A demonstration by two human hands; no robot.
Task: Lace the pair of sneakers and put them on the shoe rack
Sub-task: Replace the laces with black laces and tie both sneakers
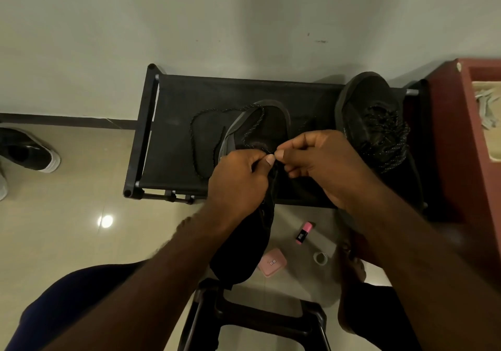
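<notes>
Both hands meet over the near sneaker, which is held tilted above the shoe rack. Its far end is over the rack's fabric top and its near end hangs past the rack's near edge. The left hand and right hand each pinch the speckled lace with curled fingers — thumbs nearly touching. The slack lace loops out to the left over the rack. The second sneaker (its laces bunched on top) sits on the rack's right end.

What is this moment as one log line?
left hand, right hand: pinch black speckled lace | laced black sneaker: on black fabric rack
</notes>
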